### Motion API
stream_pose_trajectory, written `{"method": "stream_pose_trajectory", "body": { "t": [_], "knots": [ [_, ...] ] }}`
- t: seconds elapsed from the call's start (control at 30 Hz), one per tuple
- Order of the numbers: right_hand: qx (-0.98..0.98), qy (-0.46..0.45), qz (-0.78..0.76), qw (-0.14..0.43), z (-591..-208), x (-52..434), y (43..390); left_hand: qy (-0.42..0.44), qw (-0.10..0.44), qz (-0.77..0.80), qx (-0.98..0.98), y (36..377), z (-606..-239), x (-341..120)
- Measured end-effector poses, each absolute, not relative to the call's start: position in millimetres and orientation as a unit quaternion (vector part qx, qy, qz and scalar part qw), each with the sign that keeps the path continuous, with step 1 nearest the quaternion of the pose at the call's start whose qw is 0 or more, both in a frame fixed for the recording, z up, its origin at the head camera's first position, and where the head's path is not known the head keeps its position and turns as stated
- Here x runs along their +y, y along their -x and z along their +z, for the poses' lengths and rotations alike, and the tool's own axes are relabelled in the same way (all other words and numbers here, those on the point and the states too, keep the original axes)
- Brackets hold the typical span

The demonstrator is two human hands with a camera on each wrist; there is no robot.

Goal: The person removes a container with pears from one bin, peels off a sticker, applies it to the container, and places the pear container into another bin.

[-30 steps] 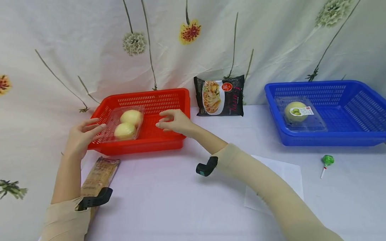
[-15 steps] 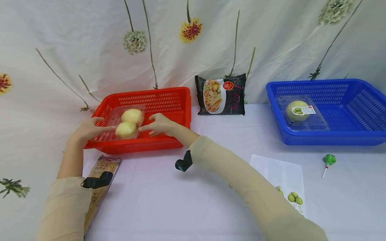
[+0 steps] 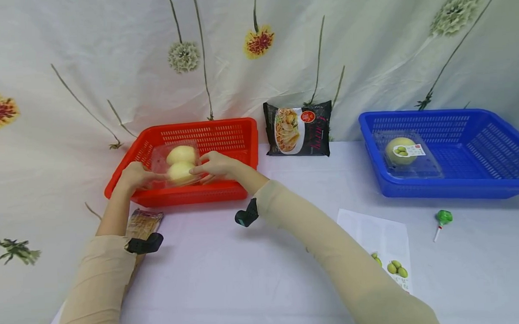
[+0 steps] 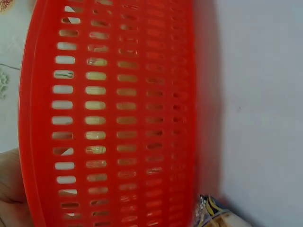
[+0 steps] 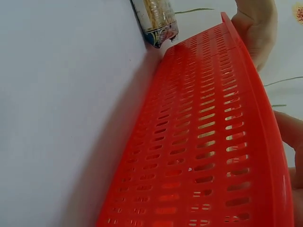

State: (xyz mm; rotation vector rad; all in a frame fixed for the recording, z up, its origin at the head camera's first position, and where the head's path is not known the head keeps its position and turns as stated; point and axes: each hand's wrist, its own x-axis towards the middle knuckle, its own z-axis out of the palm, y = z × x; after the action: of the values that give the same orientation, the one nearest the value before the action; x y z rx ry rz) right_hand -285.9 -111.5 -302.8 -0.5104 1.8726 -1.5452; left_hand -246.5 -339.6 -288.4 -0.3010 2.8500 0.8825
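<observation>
In the head view, a clear plastic box (image 3: pixel 160 161) with two round, pale yellow fruits (image 3: pixel 181 155) sits inside a red basket (image 3: pixel 226 194). My left hand (image 3: pixel 137 176) holds its left side, thumb along the near corner. On the opposite side my right hand (image 3: pixel 218 164) grips the box, thumb and fingers beside the nearer fruit. The left wrist view shows mostly the slotted front wall, with part of my left hand (image 4: pixel 13 196) past the rim; yellow shows through the slots. In the right wrist view, both hands are partly hidden behind the basket rim.
Right of it stands a blue basket (image 3: pixel 445 188) holding another boxed fruit (image 3: pixel 400 152). A black noodle packet (image 3: pixel 299 129) leans against the back cloth. On the table lie a long brown packet (image 3: pixel 146 223), a printed sheet (image 3: pixel 373 234) and a green lollipop (image 3: pixel 443 217).
Both hands have come inward and down into the red basket, onto the box. During the last half second the left hand moved right and the box shifted slightly right.
</observation>
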Motion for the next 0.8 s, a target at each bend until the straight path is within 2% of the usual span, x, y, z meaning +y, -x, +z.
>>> {"method": "stream_pose_trajectory", "body": {
  "t": [0.17,0.3,0.53,0.8],
  "knots": [
    [0.751,0.188,-0.550,0.314,-302.1,-106.6,289.9,0.102,0.124,0.328,0.931,251.1,-288.4,-330.7],
    [0.766,0.185,-0.533,0.308,-304.4,-97.9,295.4,0.103,0.138,0.313,0.934,251.8,-286.7,-322.6],
    [0.783,0.172,-0.503,0.323,-310.6,-86.5,302.9,0.054,0.130,0.304,0.942,250.0,-283.2,-311.7],
    [0.739,0.081,-0.606,0.283,-308.3,-86.3,292.5,0.034,0.096,0.356,0.929,243.9,-289.7,-318.2]
  ]
}}
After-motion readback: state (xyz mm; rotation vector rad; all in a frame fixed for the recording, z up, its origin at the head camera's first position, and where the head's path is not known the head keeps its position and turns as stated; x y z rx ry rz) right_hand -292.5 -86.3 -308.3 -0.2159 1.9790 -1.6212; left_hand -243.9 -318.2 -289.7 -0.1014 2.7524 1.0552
